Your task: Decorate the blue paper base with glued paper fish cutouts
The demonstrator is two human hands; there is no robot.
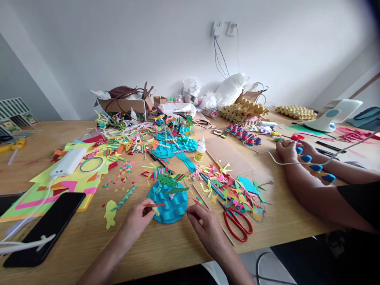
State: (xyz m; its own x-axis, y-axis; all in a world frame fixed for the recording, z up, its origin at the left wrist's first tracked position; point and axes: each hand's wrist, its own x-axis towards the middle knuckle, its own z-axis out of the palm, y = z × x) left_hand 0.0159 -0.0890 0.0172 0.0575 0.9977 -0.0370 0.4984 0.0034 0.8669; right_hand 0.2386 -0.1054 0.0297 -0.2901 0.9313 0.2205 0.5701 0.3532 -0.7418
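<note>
My left hand [139,217] pinches a small orange-red paper strip [159,205] over the left edge of a round blue paper piece [172,206] with raised folded bands. Near the right edge of that disc, my right hand [204,223] has its thumb and fingertips pressed together; whatever they may hold is too small to make out. Green dotted paper fish [168,181] lie at the disc's upper part. Left of my left hand rest a yellow paper fish [110,214] and a wavy teal strip [126,198]. Red-handled scissors [237,226] lie beyond my right hand, beside a thin wooden stick [218,219].
A glue bottle [200,150] stands behind the disc, near colourful paper scraps [228,186]. On the left are a black phone [44,229], a white power bank [69,162] and coloured sheets. At right, another person's hands [287,152] hold a blue-painted egg-carton strip [316,168].
</note>
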